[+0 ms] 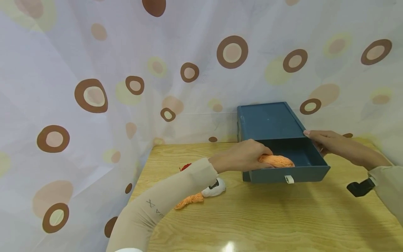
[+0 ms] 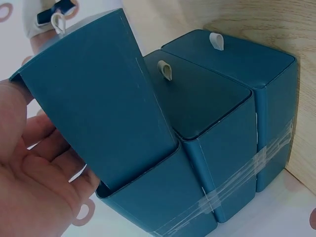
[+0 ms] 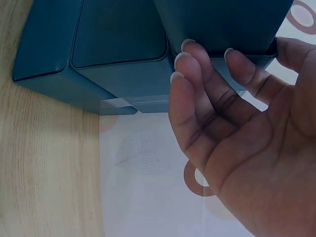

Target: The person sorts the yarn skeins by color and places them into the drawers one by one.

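Note:
In the head view a dark blue drawer cabinet [image 1: 267,120] stands at the back of the table, its top drawer [image 1: 291,175] pulled out. My left hand [image 1: 247,155] reaches over the drawer's left rim and grips one end of a skein of orange yarn [image 1: 278,161] lying inside. The left wrist view hides this yarn behind the drawer wall. My right hand [image 1: 335,145] holds the cabinet's right front edge, a fingertip on its top edge; in the right wrist view its fingers [image 3: 185,98] are bent near the side.
Left of the cabinet lie a white skein [image 1: 215,189], another orange skein [image 1: 189,200] and a red bundle [image 1: 185,167], partly behind the left forearm. Two lower drawers [image 2: 202,96] sit shut with loop pulls, clear tape across their sides. A spotted curtain [image 1: 204,45] hangs behind the table [image 1: 252,217].

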Action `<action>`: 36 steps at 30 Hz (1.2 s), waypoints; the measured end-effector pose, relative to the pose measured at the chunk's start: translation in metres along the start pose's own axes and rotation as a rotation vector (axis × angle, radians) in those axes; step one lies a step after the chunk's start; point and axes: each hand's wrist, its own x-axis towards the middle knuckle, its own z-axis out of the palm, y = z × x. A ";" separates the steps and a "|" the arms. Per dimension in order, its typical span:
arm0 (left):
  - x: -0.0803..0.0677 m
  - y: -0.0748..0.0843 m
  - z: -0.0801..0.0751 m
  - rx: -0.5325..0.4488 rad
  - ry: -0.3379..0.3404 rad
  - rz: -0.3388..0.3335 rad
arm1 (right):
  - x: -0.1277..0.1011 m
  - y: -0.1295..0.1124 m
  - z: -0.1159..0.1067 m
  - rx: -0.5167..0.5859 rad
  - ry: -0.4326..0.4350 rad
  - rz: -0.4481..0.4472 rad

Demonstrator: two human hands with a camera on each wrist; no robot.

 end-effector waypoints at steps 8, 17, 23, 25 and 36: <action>-0.004 -0.004 0.002 -0.082 0.026 0.042 | -0.002 -0.001 0.000 -0.002 -0.009 -0.029; -0.015 -0.007 0.000 -0.152 0.107 0.072 | -0.003 0.001 -0.001 -0.019 -0.019 -0.034; -0.024 -0.008 -0.002 -0.174 0.194 0.094 | 0.000 -0.001 0.000 0.006 -0.022 -0.018; -0.027 -0.009 -0.002 -0.182 0.223 0.101 | 0.000 -0.001 0.000 -0.001 -0.023 -0.016; -0.045 -0.018 0.000 -0.216 0.385 0.137 | 0.002 -0.002 -0.001 -0.029 -0.017 -0.012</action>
